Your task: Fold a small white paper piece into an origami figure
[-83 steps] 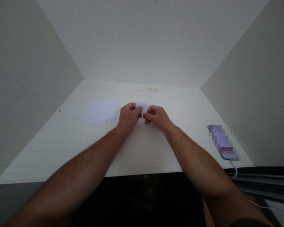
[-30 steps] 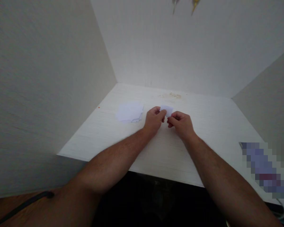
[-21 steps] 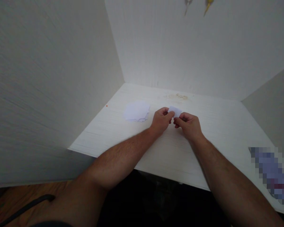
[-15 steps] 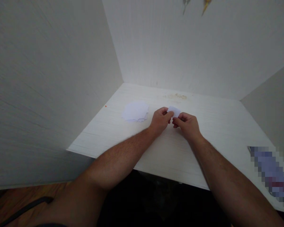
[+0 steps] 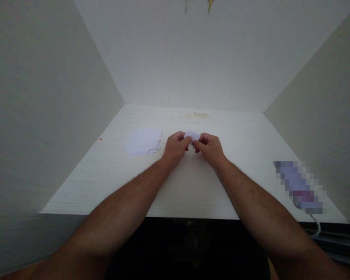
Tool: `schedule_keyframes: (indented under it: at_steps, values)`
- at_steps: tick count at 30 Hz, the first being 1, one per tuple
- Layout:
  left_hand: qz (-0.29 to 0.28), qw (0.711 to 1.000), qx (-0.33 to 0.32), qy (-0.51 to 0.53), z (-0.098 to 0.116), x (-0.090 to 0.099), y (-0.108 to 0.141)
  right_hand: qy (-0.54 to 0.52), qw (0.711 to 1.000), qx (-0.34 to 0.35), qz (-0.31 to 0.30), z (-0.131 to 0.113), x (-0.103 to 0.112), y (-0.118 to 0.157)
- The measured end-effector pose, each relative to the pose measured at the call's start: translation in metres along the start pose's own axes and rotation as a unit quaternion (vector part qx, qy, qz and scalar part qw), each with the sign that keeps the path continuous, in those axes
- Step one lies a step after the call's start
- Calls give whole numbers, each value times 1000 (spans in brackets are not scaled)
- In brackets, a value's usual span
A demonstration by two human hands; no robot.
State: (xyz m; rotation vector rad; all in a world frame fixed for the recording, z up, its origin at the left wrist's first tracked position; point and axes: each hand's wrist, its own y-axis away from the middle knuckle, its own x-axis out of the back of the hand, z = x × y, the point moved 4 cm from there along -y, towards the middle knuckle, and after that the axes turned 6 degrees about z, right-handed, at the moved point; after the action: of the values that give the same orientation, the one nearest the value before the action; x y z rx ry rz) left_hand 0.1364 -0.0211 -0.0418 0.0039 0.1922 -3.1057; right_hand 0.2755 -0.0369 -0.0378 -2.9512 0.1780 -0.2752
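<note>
A small piece of white paper [image 5: 192, 135] is held between my two hands above the middle of the white desk. My left hand [image 5: 175, 147] pinches its left side, thumb on top. On its right side, my right hand [image 5: 210, 147] grips it with thumb and fingers. Loosely stacked white paper sheets [image 5: 144, 140] lie on the desk to the left of my left hand, their edges fanned out unevenly.
The white desk [image 5: 192, 194] is enclosed by walls at the back, left and right. A blurred-out flat device [image 5: 299, 186] with a white cable [image 5: 317, 225] lies at the right. A small orange speck [image 5: 100, 139] is at the left edge. Brownish stains [image 5: 195, 115] mark the back.
The view has turned to the right and levelled. My right hand has come closer to my left hand and now grips the small paper's right side.
</note>
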Motion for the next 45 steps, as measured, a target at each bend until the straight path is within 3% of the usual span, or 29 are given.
schedule_keyframes:
  at_steps: [14, 45]
  values:
    - [-13, 999, -19, -47, -3, 5, -6, 22, 999, -1, -26, -3, -2, -3]
    - [-77, 991, -9, -108, 8, 1, -3, 1, 1000, 5, 17, -2, 4, -6]
